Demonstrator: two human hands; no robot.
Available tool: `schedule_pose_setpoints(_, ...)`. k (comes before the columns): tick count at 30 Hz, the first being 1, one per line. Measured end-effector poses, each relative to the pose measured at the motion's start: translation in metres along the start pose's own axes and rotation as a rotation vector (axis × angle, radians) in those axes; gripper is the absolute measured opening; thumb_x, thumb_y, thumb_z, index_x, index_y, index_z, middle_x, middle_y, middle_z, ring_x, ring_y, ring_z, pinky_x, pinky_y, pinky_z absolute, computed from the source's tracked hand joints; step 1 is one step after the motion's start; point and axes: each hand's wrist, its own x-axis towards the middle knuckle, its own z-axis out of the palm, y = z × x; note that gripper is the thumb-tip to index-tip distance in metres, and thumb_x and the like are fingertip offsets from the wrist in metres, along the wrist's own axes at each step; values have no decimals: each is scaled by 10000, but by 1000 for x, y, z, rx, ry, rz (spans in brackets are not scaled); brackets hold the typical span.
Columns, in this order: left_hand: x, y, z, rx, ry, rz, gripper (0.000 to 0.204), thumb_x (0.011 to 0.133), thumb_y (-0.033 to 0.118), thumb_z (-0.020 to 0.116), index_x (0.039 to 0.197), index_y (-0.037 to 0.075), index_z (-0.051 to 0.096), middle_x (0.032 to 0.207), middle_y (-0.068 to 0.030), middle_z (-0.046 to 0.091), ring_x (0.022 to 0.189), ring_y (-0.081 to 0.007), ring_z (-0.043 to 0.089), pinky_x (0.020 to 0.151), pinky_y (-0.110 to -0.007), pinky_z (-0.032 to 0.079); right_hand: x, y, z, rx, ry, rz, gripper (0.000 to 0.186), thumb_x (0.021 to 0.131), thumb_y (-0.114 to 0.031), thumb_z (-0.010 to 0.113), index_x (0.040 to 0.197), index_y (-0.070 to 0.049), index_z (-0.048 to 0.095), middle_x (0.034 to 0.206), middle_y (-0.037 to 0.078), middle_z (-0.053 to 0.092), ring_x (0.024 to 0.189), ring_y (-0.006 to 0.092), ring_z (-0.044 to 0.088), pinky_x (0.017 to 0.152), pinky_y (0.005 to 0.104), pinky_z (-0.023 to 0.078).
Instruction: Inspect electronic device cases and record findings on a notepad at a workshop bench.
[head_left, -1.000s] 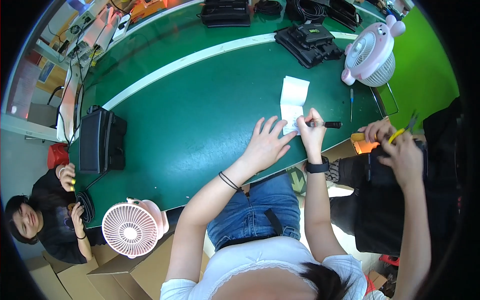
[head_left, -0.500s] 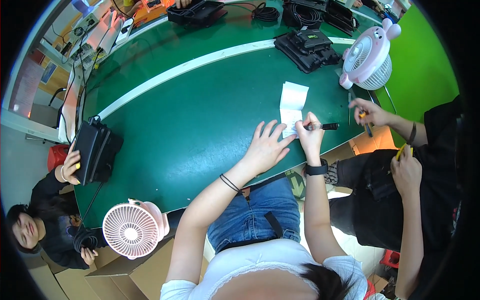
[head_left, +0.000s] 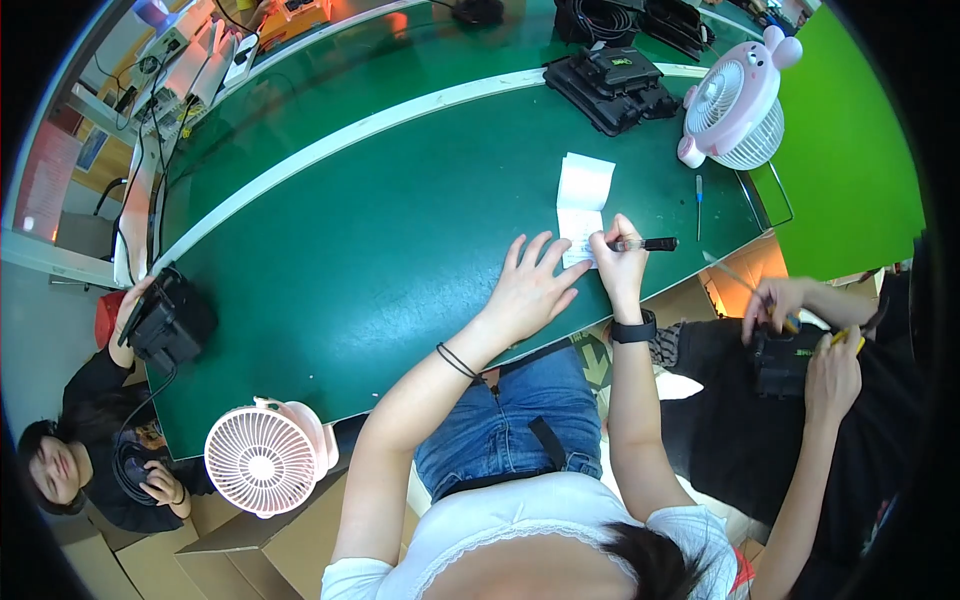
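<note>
Head view looks straight down on me as I sit at the green table (head_left: 380,250), with both my forearms coming up from the lower edge. My left hand (head_left: 530,290) lies flat on the table with its fingers (head_left: 540,250) spread and released, gripping nothing; the fingertips reach the lower left edge of the white paper slip (head_left: 582,205) and press there. My right hand (head_left: 618,262) is clenched around a black pen (head_left: 642,244), thumb and fingers pinched on its barrel, and the pen lies nearly level, its cap end pointing to my right while its tip meets the lower part of the slip. That slip is a narrow folded strip lying on the table just beyond my hands, near the front edge, its far end lifted a little at the crease. I wear a black watch (head_left: 634,330) on my right wrist and thin black bands (head_left: 458,362) on my left. Beyond the slip sits a black device (head_left: 612,88) with cables, and to its right stands a pink fan (head_left: 738,105), with a small blue-tipped tool (head_left: 698,192) lying just in front of it. Another pink fan (head_left: 262,458) stands at the table's near left edge. A person on my right holds a black box (head_left: 782,358) in their lap, and a person at the far left grips another black box (head_left: 170,318).
</note>
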Motion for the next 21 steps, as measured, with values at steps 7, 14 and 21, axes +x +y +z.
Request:
schedule_pose_setpoints(7, 1, 1, -1, -9, -10, -1, 397, 902, 304, 640, 1290, 226, 610, 1357, -123, 477, 1323, -352, 406, 1095, -580, 305, 0, 3, -1, 3, -23, -36, 267, 802, -30, 653, 691, -45, 410, 602, -21, 377, 562, 53, 374, 496, 250, 321)
schedule_pose_setpoints(14, 1, 0, -1, 2, -21, -8, 407, 902, 295, 642, 1304, 243, 601, 1353, -118, 488, 1327, -352, 410, 1100, -572, 314, -1, 4, 1, 21, 36, -25, 283, 809, -26, 646, 697, -39, 386, 621, -35, 357, 588, 35, 344, 512, 240, 293)
schedule_pose_setpoints(21, 2, 1, -2, -12, -21, -2, 409, 900, 295, 644, 1302, 230, 605, 1360, -123, 489, 1325, -356, 405, 1104, -575, 302, 0, 7, 1, -8, 29, -39, 269, 800, -27, 642, 692, -42, 395, 603, -18, 361, 564, 51, 352, 497, 255, 295)
